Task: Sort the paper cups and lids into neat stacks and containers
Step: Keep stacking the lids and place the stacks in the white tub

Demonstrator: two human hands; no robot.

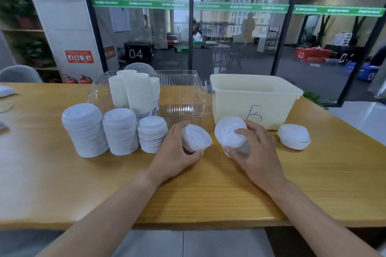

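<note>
Left hand (177,148) grips a short lid stack (196,139), tops tilted toward two o'clock; right hand (254,148) clutches another lid bundle (230,133), axis leaning toward eleven o'clock, just before the cream bin (254,98).

The right hand (253,148) covers most of what it grips below the tilted lid (230,132). The cream bin's (254,98) inside is hidden by its wall. The bench (208,183) runs off both sides.

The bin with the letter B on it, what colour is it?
Pale cream-yellow bin, with the B drawn in blue; the head view shows it, behind the right hand.
</note>
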